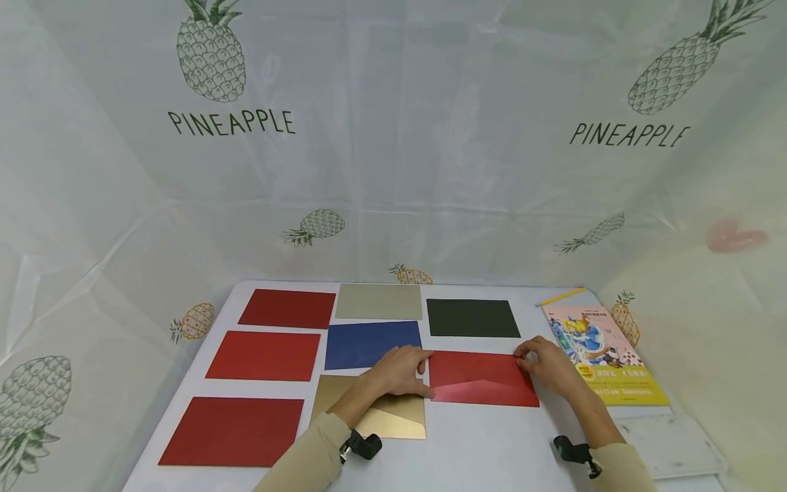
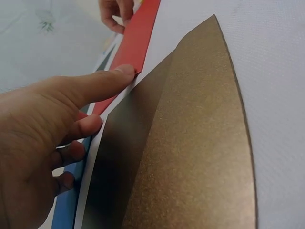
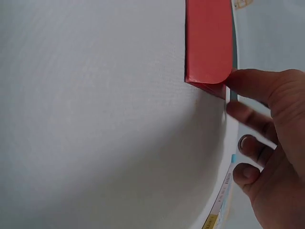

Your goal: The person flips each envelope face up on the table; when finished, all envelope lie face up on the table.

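Note:
A red envelope [image 1: 482, 384] lies in front of me, its flap [image 3: 209, 43] standing a little off the body in the right wrist view. At its left edge, my left hand [image 1: 398, 372] touches one corner with the thumb and the other with the index finger; the remaining fingers hang loosely bent. My right hand [image 1: 547, 365] holds the flap's edge at the upper right corner, thumb against it and the index finger close by. Under my left wrist lies a gold sheet-like piece [image 1: 399, 424], partly hidden by the arm. A blue one [image 1: 369, 345] sits just behind that hand.
On the white table [image 1: 479, 458], several red rectangles [image 1: 264, 355] form a column at left. A beige rectangle [image 1: 378, 302] and a dark green one [image 1: 472, 318] lie at the back. A picture book [image 1: 605, 355], a yellow pencil-like stick [image 1: 562, 296] and a white board [image 1: 670, 447] are at right.

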Demonstrator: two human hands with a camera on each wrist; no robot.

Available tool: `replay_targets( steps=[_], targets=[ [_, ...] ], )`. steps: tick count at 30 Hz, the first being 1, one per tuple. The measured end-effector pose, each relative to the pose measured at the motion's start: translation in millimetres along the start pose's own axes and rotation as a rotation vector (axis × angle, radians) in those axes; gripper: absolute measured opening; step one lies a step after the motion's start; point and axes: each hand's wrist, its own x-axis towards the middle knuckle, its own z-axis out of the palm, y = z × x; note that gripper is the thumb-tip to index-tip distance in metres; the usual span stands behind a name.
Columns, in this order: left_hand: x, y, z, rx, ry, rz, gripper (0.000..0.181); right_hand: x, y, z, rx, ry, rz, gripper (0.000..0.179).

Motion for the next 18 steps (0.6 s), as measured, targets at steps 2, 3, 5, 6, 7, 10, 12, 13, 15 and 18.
replay_targets(
  steps=[2,3,5,6,7,10,12,13,15,18],
  targets=[
    [-0.6,0.3,-0.5,0.002,-0.002,-0.003,0.074,-0.6,-0.8,-0.5,-0.009,0.001,0.001,0.017],
    [-1.0,0.4,-0.4,0.006,-0.001,-0.003,0.074,-0.9,-1.1,-0.5,-0.013,0.002,0.005,0.017],
    [-1.9,0.7,-0.5,0.010,-0.002,-0.004,0.075,-1.6,-1.3,-0.4,-0.009,0.001,0.009,0.016],
    [-2.6,0.9,-0.7,0.010,-0.002,-0.005,0.075,-1.9,-1.4,-0.3,-0.006,0.001,0.009,0.016],
    [-3.1,1.1,-0.6,0.010,-0.001,-0.006,0.076,-2.0,-1.3,-0.3,-0.006,0.001,0.006,0.016],
    [-4.5,1.5,-0.4,0.011,0.004,-0.004,0.075,-2.0,-1.0,0.0,-0.008,0.005,-0.001,0.016],
    [-5.9,1.5,0.3,0.010,0.004,-0.004,0.074,-1.9,-0.8,0.6,-0.009,0.007,-0.002,0.016],
    [-6.4,1.2,0.7,0.008,0.007,-0.002,0.073,-1.8,-0.6,0.9,-0.010,0.008,-0.002,0.016],
    [-7.5,1.0,1.1,0.003,0.003,-0.001,0.073,-1.8,-0.6,1.3,-0.012,0.012,0.000,0.016],
    [-8.7,0.6,1.0,-0.014,-0.004,-0.006,0.074,-1.9,-0.3,1.8,-0.012,0.019,-0.004,0.016]
  ],
)
